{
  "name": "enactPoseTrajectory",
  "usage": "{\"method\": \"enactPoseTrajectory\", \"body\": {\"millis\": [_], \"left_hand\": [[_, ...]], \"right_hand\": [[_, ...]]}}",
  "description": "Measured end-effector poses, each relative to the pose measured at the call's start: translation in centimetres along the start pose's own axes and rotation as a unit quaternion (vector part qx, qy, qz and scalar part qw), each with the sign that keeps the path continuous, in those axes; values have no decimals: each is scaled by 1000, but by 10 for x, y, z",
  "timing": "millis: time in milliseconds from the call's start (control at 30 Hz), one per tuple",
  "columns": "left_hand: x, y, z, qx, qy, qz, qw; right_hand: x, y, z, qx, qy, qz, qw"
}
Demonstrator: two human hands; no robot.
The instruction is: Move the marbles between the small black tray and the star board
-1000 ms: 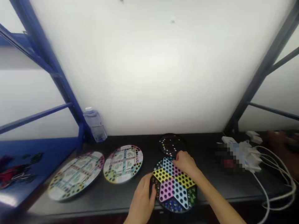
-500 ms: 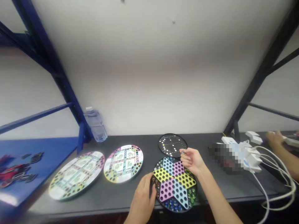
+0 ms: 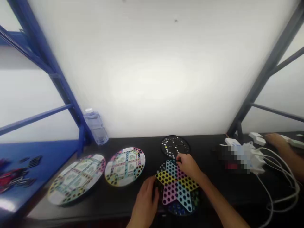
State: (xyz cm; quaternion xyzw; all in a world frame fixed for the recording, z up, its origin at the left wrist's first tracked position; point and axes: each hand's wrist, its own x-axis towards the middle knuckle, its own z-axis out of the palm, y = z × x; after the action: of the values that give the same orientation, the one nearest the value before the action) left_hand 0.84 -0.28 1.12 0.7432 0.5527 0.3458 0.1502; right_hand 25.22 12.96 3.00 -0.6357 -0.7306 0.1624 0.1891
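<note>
Your left hand (image 3: 144, 201) rests at the 9 o'clock rim of the Chinese checkers board (image 3: 171, 190), its fingers (image 3: 152, 186) slightly apart and curled down against the edge. Your right hand (image 3: 187, 166) sits over the board's 12 o'clock point, fingers close together and bent down; you cannot tell whether they pinch a marble. The board lies flat on the black table (image 3: 213, 193), directly ahead of you. A black round board (image 3: 174, 146) lies at its 12 o'clock, almost touching it. Two printed round boards (image 3: 125, 167) (image 3: 76, 179) lie at its 9 o'clock, beyond them a water bottle (image 3: 95, 128) stands upright. At 3 o'clock sit white chargers (image 3: 251, 158), partly pixelated, with white cables (image 3: 280, 202). A co-worker's hand (image 3: 275, 139) reaches in farther right.
</note>
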Motion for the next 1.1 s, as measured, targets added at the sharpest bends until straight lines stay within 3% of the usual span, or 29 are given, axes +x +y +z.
{"method": "enactPoseTrajectory", "body": {"millis": [333,433,500,567,600,667,733,800,833,900,933,1000,1067,1100], "left_hand": [[2,4,-3,-3,-5,0,1000],[2,5,-4,-9,-9,1,1000],[2,5,-4,-8,-10,3,1000],[1,4,-3,-3,-5,4,1000],[1,3,-2,1,-2,5,1000],[0,3,-2,9,6,6,1000],[0,4,-2,14,9,7,1000],[1,4,-2,14,3,11,1000],[1,4,-2,12,-1,13,1000],[1,4,-2,13,-3,16,1000],[1,3,-2,14,-1,17,1000],[0,2,-1,17,4,13,1000],[0,2,0,17,2,12,1000],[0,2,0,17,2,11,1000]], "right_hand": [[10,-22,-17,-157,-87,-61,982],[15,-13,-15,-46,-46,-45,997],[18,-3,-13,116,-18,-16,993],[20,9,-13,332,-25,29,942],[20,14,-13,445,-42,50,893],[23,22,-15,631,-80,82,767],[26,27,-18,735,-107,90,664],[29,28,-18,769,-125,94,619],[31,27,-17,768,-130,100,619],[33,24,-12,736,-122,119,656],[32,21,-9,702,-106,128,692],[29,16,-3,593,-57,123,794],[22,11,-1,428,-8,73,901],[19,8,-2,338,8,41,940]]}}
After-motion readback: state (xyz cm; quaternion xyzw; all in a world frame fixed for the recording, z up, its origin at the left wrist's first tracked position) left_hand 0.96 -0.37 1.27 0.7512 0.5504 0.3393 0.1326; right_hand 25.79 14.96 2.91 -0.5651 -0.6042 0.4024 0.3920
